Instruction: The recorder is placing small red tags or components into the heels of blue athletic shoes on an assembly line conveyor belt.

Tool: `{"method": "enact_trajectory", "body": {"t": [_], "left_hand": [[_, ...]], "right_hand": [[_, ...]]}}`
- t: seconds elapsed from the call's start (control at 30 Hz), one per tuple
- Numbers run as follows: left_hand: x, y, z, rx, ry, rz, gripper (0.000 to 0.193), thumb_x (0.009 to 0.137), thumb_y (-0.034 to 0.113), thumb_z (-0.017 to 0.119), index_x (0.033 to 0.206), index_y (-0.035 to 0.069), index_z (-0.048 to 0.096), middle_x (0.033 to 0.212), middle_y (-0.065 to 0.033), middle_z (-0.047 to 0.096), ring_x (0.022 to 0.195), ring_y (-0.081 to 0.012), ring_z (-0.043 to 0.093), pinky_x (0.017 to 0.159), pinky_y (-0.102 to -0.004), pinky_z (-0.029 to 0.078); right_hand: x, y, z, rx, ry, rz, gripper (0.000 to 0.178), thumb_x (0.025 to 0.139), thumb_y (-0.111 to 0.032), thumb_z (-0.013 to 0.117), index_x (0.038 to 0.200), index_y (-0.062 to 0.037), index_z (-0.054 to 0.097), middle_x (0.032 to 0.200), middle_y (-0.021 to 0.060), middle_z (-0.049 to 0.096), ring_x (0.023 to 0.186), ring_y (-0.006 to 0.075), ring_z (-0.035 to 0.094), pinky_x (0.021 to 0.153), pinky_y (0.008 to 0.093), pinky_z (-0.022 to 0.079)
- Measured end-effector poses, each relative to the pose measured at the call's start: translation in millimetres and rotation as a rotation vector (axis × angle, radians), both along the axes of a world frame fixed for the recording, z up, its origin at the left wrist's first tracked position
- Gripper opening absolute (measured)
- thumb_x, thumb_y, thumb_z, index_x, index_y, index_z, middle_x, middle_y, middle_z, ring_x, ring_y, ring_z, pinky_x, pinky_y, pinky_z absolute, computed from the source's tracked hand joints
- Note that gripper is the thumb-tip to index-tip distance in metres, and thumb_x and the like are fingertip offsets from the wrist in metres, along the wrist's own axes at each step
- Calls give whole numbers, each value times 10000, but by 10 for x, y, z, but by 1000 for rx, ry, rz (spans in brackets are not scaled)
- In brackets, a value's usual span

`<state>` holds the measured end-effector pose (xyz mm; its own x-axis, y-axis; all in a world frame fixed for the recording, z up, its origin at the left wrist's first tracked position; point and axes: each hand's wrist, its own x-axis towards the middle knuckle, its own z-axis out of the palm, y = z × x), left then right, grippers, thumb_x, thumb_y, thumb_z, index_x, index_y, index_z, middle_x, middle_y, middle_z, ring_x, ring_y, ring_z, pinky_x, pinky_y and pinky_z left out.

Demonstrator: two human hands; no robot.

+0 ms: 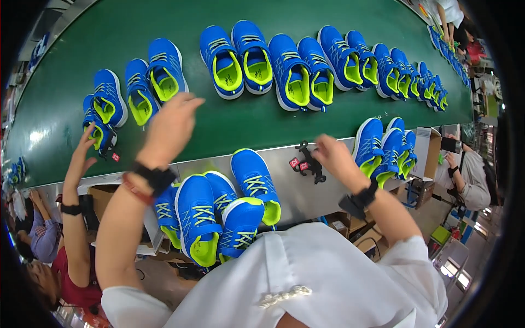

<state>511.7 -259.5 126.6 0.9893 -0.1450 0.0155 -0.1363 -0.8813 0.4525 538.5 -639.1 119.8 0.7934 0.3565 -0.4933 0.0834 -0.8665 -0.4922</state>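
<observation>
My left hand is over the near side of the green table, below a pair of blue shoes with lime linings. Its fingers point right, loosely bent, with nothing visible in them. My right hand has its fingers closed at the edge of a small bunch of black plastic shoe hangers, which carry red tags and lie on the metal ledge. Several blue shoes rest close to my body on the ledge. More blue shoes stand just right of my right hand.
Paired blue shoes line the green table. At left, a co-worker's hand reaches toward a shoe with a black hanger. Another person works at the right, beside a cardboard box. The metal ledge runs along the near side.
</observation>
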Motion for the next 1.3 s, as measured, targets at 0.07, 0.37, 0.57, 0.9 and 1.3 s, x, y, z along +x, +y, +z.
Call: {"method": "enact_trajectory", "body": {"t": [0.07,0.37,0.57,0.9,1.3], "left_hand": [[226,-308,-158,-49,-35,-39,376,757,8,610,1126,72,575,1148,-109,553,1013,-315,571,817,-376,495],[520,-210,-683,-99,49,-71,268,753,20,625,1016,39,583,1040,-154,600,936,-349,587,782,-404,495],[252,-210,-644,44,-41,-198,87,809,85,536,862,69,603,836,-117,604,750,-321,624,639,-413,509],[158,-153,-649,110,-52,-153,52,803,92,555,834,77,594,774,-103,599,664,-295,633,574,-390,512],[162,-83,-637,122,-40,-132,54,801,91,561,841,72,591,757,-114,603,662,-293,642,558,-383,515]], "right_hand": [[-294,-298,-129,-91,-10,-65,348,725,-210,743,922,-12,535,914,154,603,834,342,590,720,408,470],[-482,-514,-410,-8,-43,-179,275,668,-127,778,739,-15,537,805,117,515,727,297,531,649,379,446],[-261,-117,-87,456,356,-339,120,923,-129,540,984,-31,511,786,44,640,719,116,597,640,261,465],[64,1613,-167,554,530,-287,209,948,-193,449,1021,-1,486,589,72,576,459,141,547,435,277,437],[-26,1823,-222,604,465,-372,197,949,-189,442,986,-2,493,568,70,564,446,141,544,431,281,437]]}}
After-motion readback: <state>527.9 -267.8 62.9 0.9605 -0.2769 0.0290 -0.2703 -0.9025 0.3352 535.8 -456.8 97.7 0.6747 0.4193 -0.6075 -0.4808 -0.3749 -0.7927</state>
